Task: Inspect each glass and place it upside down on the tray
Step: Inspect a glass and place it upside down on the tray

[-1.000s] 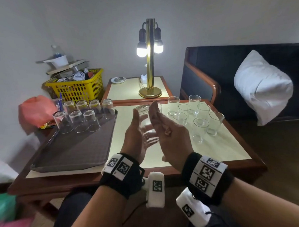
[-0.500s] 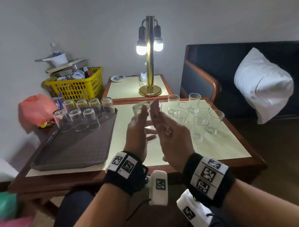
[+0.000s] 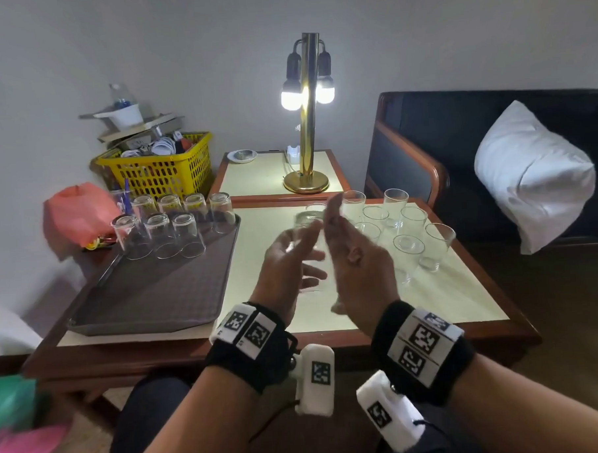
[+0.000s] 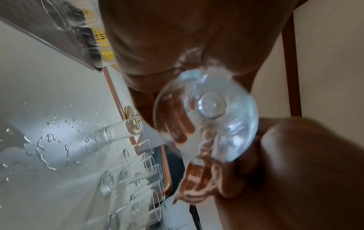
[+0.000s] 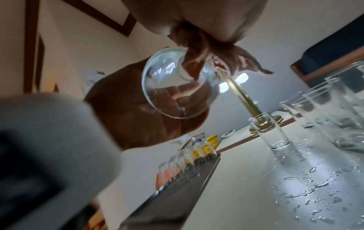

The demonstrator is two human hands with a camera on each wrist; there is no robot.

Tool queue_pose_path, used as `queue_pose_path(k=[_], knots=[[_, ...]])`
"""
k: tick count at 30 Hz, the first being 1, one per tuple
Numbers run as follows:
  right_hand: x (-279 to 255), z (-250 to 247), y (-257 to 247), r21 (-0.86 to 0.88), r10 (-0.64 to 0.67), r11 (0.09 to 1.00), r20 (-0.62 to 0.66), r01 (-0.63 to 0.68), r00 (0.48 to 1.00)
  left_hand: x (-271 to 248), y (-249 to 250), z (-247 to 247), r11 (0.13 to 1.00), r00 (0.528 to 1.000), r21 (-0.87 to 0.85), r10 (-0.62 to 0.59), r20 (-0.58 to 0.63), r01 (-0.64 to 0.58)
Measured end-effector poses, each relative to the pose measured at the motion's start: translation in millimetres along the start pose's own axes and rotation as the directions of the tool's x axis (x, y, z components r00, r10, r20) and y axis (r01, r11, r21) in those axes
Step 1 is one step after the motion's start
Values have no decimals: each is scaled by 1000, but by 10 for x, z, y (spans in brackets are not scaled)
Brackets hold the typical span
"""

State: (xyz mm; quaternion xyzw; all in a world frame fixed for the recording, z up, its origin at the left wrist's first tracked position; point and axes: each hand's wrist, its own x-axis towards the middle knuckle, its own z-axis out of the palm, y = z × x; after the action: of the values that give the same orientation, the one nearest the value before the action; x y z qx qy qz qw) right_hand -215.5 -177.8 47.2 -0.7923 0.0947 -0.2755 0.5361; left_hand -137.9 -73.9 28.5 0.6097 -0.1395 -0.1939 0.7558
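Nearest you, black wristbands [image 3: 422, 347] carried square black-and-white coded markers; no readable words showed on them. Your left hand [image 3: 285, 261] and right hand [image 3: 357, 258] faced each other above the worktop [image 3: 431, 299], fingers [image 3: 334, 211] nearly straight, palms pressing a clear glass [image 3: 308, 232] between them. The glass was see-through, blurred, its thick round base [image 4: 211, 105] towards the wrist cameras. Water drops [image 5: 307, 191] lay on the worktop. Beyond, upright glasses [image 3: 408, 252] stood to your right; upside-down glasses [image 3: 161, 232] stood at the far end of the dark tray [image 3: 150, 294]. A yellow basket [image 3: 161, 167] and a lit lamp [image 3: 307, 95] sat farthest.
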Motion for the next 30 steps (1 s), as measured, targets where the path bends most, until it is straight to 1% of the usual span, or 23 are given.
queue_pose_path(k=[2,4,5,7,8,10,11,12,13,14,15,17,18,19,20,21,22,23,24,26,28,29,30], knots=[[-65,62,-13,-10,-12,1000,58,13,998,-13,25,-36,994,1000,-104,-26,-8,25],[12,62,-30,-2,50,999,5,-50,999,-32,48,-50,987,992,-113,-111,64,117],[76,37,-24,11,85,996,-39,-85,996,-26,44,-56,992,990,-51,-114,85,119],[92,26,-39,17,96,995,-68,-95,993,-6,52,-53,999,998,23,-46,46,45],[34,52,-51,10,71,997,-36,-70,997,21,65,-60,1000,1000,30,3,-11,-2],[-85,93,-58,-15,9,1000,42,-8,999,44,70,-78,997,997,-66,20,-70,-24],[-71,92,-42,-27,3,1000,42,-2,999,33,70,-80,994,999,-113,-19,-47,14],[-8,79,-32,-20,35,999,16,-34,999,27,68,-70,991,998,-123,-62,-9,60],[61,41,-28,3,81,997,-17,-81,997,11,58,-53,994,996,-72,-81,40,84],[119,8,-24,13,107,994,-48,-107,993,12,23,-39,997,995,-7,-70,72,71],[130,-14,-32,5,110,994,-60,-110,992,10,8,-21,998,997,42,-38,72,35],[25,20,-53,-13,43,999,8,-43,999,25,7,-21,998,999,37,44,-27,-43],[-43,46,-60,-33,-1,999,47,2,999,28,8,-30,998,997,-30,46,-56,-48],[-67,56,-43,-61,-33,997,56,37,998,17,3,-38,995,999,-101,7,-51,-13],[-27,57,-15,-81,-35,996,32,37,999,6,-3,-47,991,999,-130,-43,-21,39],[40,44,6,-75,-7,997,-11,6,1000,-8,-1,-41,990,997,-116,-75,21,77],[102,20,4,-58,19,998,-60,-23,998,-13,-14,-40,995,996,-54,-75,55,78],[136,3,3,-48,28,998,-91,-32,995,-15,-19,-36,998,997,-11,-54,58,54],[132,11,3,-39,18,999,-86,-21,996,-13,-7,-29,1000,1000,14,-15,25,15],[14,67,-38,-25,-57,998,19,57,998,-19,23,-29,999,998,-36,24,-57,-26],[-14,76,-22,-67,-115,990,75,121,990,-46,18,-23,990,999,-141,-25,-31,20],[60,50,-7,-91,-106,990,71,112,992,-64,1,-27,989,999,-142,-50,3,50],[166,4,-8,-103,-82,991,70,89,994,-91,-18,-24,995,998,-86,-53,28,55]])
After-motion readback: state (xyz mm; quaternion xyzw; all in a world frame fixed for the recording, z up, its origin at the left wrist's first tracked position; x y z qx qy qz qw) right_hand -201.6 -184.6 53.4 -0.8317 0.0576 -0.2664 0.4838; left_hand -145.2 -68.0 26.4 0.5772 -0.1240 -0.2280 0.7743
